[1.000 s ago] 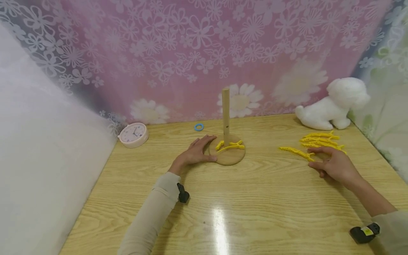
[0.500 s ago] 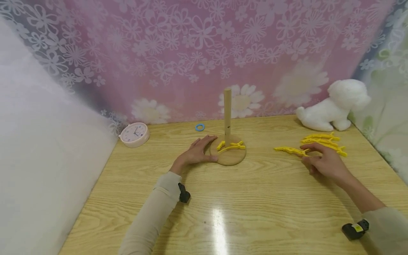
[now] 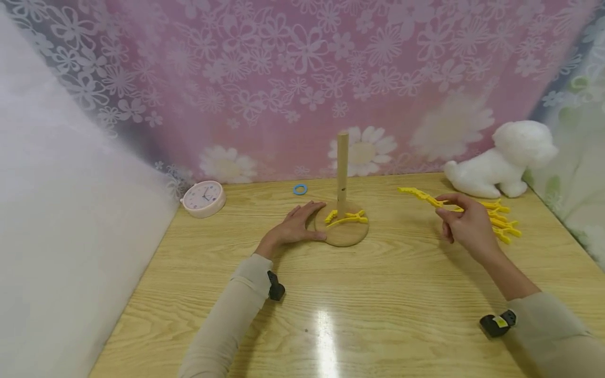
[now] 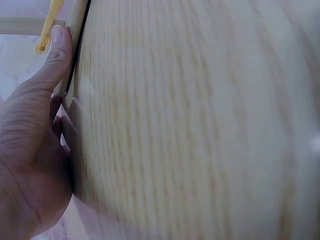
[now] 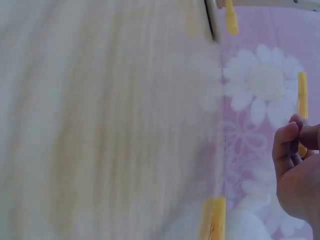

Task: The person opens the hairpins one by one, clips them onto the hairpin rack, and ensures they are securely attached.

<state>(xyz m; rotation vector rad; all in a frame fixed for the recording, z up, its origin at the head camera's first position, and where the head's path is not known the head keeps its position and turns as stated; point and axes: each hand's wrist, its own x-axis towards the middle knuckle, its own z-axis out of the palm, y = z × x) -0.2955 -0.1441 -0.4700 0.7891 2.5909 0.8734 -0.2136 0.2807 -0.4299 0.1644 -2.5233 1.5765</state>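
My right hand (image 3: 468, 226) pinches a yellow alligator hair clip (image 3: 418, 194) near its handle end, the toothed end pointing left, raised over the table. In the right wrist view the hand (image 5: 298, 170) has thumb and fingertips on the clip (image 5: 302, 95). My left hand (image 3: 295, 226) holds the left rim of the round base of a wooden stand (image 3: 347, 237), thumb at the front and fingers behind. An upright post (image 3: 342, 157) rises from the base. Another yellow clip (image 3: 352, 218) lies on the base by the post's foot. The left wrist view shows the left thumb (image 4: 57, 50) against the base edge.
Several yellow hair clips (image 3: 506, 226) lie at the right, partly hidden behind the right hand. A white plush dog (image 3: 501, 160) sits at the back right. A blue ring (image 3: 300, 189) lies behind the stand, and a pink clock (image 3: 204, 199) stands back left. A floral curtain backs the table.
My right hand has lifted the yellow hair clip off the table and carried it left and away from me, past the other clips. The left hand stays on the stand's base.
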